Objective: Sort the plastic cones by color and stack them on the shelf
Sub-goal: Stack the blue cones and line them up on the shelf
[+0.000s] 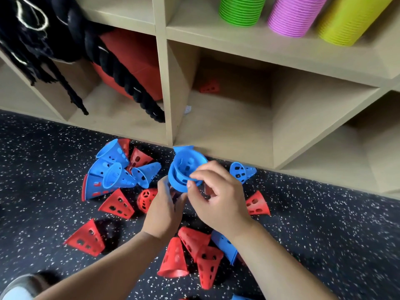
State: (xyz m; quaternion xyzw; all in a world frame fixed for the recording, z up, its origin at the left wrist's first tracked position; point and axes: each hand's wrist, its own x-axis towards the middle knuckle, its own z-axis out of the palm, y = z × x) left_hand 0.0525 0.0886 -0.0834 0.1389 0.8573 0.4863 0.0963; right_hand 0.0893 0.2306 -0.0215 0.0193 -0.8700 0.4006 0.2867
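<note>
Cones [186, 169], blue and nested, held mid-frame above the floor [43, 161] before the shelf [216, 131], may seat crooked or slip, as right fingers [206, 169] merely pinch one rim while left fingers [163, 186] grip underneath.

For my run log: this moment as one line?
step: nesting blue perforated plastic cones | left hand: grips them underneath | right hand: pinches a rim | rest: loose red plastic cones on speckled floor

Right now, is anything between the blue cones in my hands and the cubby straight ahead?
Nothing visible. The blue cones, held by left hand and right hand, sit at the open front of the cubby; one red cone lies far back inside.
</note>
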